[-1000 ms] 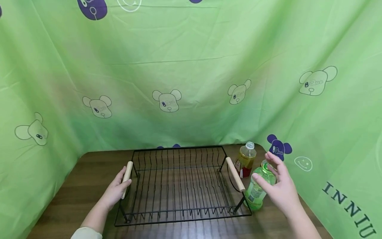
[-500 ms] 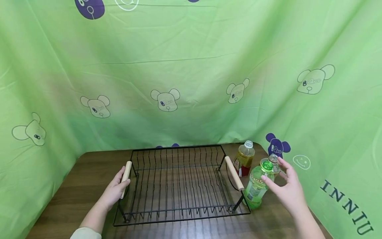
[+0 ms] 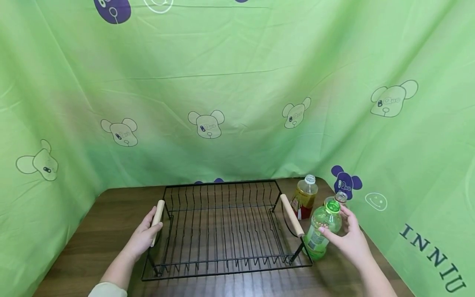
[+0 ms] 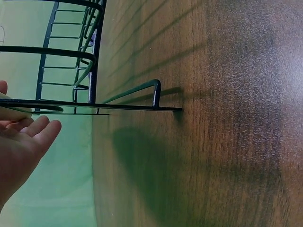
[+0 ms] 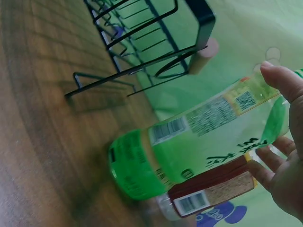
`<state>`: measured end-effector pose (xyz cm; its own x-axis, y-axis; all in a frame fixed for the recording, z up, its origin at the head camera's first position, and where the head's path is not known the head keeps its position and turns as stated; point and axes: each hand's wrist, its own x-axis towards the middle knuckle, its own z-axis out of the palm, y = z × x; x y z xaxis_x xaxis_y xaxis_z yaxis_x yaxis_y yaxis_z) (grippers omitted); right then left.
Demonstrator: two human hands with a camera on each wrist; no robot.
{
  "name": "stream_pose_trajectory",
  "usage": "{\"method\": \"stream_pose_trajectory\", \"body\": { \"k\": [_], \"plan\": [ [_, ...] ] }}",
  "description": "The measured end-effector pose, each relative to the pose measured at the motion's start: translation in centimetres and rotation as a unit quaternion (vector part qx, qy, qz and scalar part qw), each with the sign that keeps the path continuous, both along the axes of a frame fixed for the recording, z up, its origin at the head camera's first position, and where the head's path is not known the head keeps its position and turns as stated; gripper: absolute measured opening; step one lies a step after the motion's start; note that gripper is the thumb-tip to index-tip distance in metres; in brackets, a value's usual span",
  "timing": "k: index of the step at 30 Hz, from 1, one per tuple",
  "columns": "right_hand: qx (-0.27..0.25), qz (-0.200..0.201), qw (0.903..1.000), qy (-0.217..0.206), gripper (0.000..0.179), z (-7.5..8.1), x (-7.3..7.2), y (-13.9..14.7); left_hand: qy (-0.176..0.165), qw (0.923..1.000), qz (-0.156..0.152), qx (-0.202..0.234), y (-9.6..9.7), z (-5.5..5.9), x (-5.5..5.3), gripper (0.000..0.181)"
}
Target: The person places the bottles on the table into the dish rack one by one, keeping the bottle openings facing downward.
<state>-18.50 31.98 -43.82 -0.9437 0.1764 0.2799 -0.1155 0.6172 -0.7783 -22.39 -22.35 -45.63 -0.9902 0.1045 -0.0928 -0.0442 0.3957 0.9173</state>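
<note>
A black wire dish rack (image 3: 226,273) with wooden side handles stands on the table. My left hand (image 3: 139,237) holds its left handle (image 3: 158,212), thumb on the near side; in the left wrist view the fingertips show beneath that handle. To the right of the rack, my right hand (image 3: 350,243) is around the upper part of a green plastic bottle (image 3: 320,231), its thumb on the front and the fingers behind. The bottle tilts slightly and has no cap. In the right wrist view the bottle's label (image 5: 203,127) faces the camera and its base is close to the tabletop.
A capless clear bottle (image 3: 340,197) stands right behind the green one, mostly hidden. Further back is a bottle with a yellow and red label (image 3: 304,202), beside the rack's right handle (image 3: 292,215). A green patterned cloth (image 3: 237,103) surrounds the brown wooden table (image 3: 92,239).
My right hand first drew back to the right of the green bottle, then moved in until its thumb met the bottle. My left hand and the rack have stayed put.
</note>
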Motion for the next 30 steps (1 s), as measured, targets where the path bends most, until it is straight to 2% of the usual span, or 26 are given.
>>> {"method": "stream_pose_trajectory", "body": {
  "k": [5, 13, 21, 30],
  "plan": [
    [0.0, 0.004, 0.9998, -0.018, 0.097, -1.0, -0.2, -0.1, -0.005, 1.0, 0.002, 0.001, 0.0, 0.0, 0.2, 0.069],
    [-0.021, -0.004, 0.9998, -0.001, 0.1, -1.8, -0.4, -0.5, -0.004, 1.0, -0.002, 0.008, -0.1, 0.1, 0.3, 0.069],
    [-0.017, -0.016, 0.9996, -0.018, 0.1, -1.2, -0.4, -0.7, -0.001, 1.0, 0.0, 0.006, -0.2, 0.1, 0.2, 0.069],
    [-0.024, 0.014, 0.9996, -0.006, 0.101, 0.4, -1.2, -0.6, 0.006, 0.9999, 0.005, 0.015, 0.2, -0.1, 0.0, 0.068]
  ]
}}
